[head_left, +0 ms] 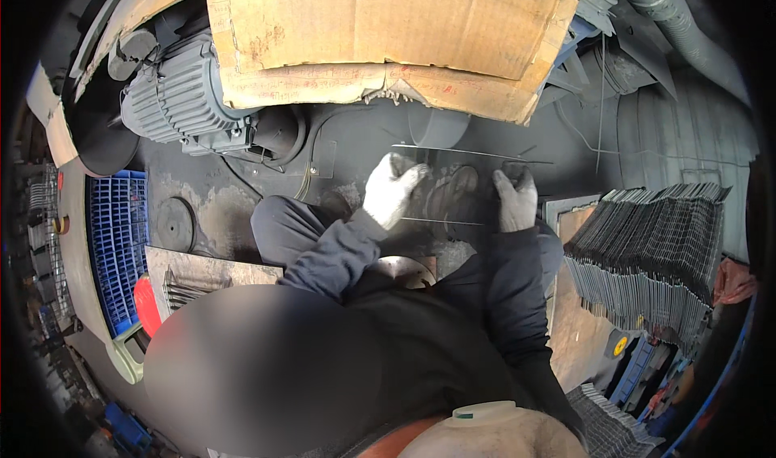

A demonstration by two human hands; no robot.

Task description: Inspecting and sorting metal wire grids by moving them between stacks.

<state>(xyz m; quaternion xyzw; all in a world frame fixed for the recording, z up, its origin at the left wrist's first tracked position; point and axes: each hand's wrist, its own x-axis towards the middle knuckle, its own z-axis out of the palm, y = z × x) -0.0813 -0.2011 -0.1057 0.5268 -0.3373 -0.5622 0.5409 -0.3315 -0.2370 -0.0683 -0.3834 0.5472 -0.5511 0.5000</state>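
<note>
Both of my hands wear whitish gloves and hold a thin metal panel between them, over my lap. Two long, narrow edges of it show, one beyond my fingers and one nearer me; its surface between them is too dark to make out. My left hand is closed at the panel's left side, thumb and fingers together. At the right side my right hand grips it, with its fingertips darkened and partly lost against the dark background.
At my right a tall stack of dark grid-like metal panels stands on a board. Cardboard covers the machine ahead. A grey ribbed motor sits at the far left, a blue plastic crate nearer left. A grey duct bends at far right.
</note>
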